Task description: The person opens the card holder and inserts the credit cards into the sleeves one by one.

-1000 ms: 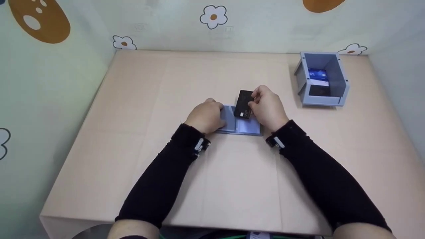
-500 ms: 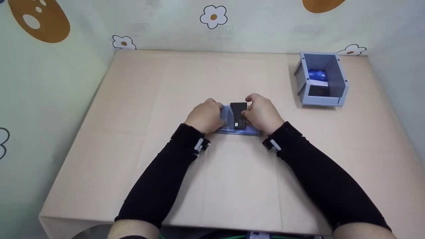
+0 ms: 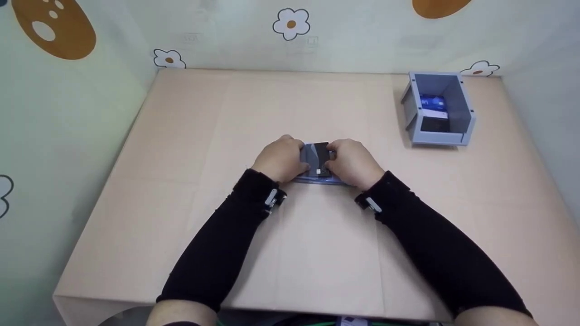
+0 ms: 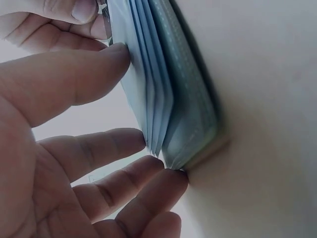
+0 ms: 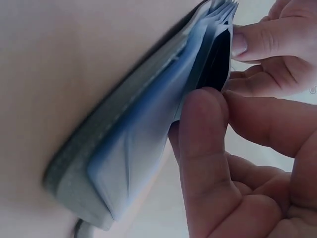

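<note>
On the left we have a pale wall point(image 3: 90, 104) with a brown, white-spotted motif point(image 3: 74, 38). It borders the table point(image 3: 204, 108), which is covered by a beige cloth. The black left sleeve point(image 3: 217, 244) runs from the lower edge up to the left hand point(image 3: 278, 158). The left grip is partly closed: we find its thumb on the upper leaf and its fingertips against the leaf edges, holding the left side of the card holder point(image 4: 190, 104).

The card holder rests unfolded on the table, between the two hands. Its translucent leaves point(image 4: 148, 74) are stacked over a blue-grey cover with a stitched rim. Here we locate the black card point(image 3: 322, 155): its left portion is beneath a translucent leaf, its right portion exposed. A small pale square marks its near end.

The right hand point(image 3: 355, 160) is at the card's right side. Its grip is nearly closed, thumb and finger pinching the card. The black right sleeve point(image 3: 444, 244) continues to the lower right.

At the back right of the table, well apart from the hands, we find a grey-blue bin point(image 3: 442, 138). It contains a blue card point(image 3: 432, 102), a white item point(image 3: 435, 113) and a dark item point(image 3: 435, 124); we cannot identify the last two.
</note>
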Available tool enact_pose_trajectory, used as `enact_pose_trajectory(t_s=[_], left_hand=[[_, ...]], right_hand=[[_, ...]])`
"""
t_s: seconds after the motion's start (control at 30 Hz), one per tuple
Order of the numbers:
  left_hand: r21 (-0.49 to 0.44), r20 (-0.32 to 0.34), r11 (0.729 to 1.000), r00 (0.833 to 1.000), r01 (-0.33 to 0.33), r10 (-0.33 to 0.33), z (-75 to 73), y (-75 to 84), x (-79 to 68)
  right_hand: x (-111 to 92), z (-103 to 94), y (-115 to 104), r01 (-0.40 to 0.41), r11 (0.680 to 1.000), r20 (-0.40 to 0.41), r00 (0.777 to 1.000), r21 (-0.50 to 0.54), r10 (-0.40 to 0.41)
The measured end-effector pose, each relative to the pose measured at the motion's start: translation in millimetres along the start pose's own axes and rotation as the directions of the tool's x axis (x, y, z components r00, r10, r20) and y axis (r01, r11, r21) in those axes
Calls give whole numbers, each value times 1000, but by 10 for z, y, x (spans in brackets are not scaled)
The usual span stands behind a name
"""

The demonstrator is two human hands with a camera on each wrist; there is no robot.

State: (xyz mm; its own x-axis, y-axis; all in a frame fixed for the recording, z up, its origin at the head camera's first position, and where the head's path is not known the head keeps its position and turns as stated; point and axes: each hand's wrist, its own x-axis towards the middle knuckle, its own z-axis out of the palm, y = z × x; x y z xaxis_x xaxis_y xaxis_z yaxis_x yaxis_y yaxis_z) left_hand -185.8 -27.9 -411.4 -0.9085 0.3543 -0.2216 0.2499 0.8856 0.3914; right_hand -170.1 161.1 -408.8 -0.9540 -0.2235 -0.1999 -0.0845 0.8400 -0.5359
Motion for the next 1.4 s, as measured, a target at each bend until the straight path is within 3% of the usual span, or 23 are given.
enact_pose_trajectory(t_s=[0.2, 0.5, 0.7, 0.87, 1.17, 1.4], left_hand=[[6, -1, 1000, 1000, 3, -3, -3, -1, -9], [-7, 1, 1000, 1000, 13, -13, -8, 8, -5], [-18, 5, 1000, 1000, 16, -16, -10, 9, -7], [-20, -4, 1000, 1000, 13, -13, -10, 12, -7], [-11, -15, 1000, 1000, -8, 8, 13, 16, -15], [8, -22, 1000, 1000, 5, -5, 29, 40, -15]], right_hand=[[-47, 41, -45, 3, 1000, 34, 999, 30, -4], [-112, 76, -98, 26, 1000, 6, 1000, 17, -26], [-137, 102, -123, 24, 999, 40, 999, -48, -22], [-148, 110, -125, 55, 994, 71, 996, -96, -48], [-191, 114, -97, 188, 976, 53, 982, -111, -183], [-196, 77, -99, 161, 980, 80, 985, -117, -152]])
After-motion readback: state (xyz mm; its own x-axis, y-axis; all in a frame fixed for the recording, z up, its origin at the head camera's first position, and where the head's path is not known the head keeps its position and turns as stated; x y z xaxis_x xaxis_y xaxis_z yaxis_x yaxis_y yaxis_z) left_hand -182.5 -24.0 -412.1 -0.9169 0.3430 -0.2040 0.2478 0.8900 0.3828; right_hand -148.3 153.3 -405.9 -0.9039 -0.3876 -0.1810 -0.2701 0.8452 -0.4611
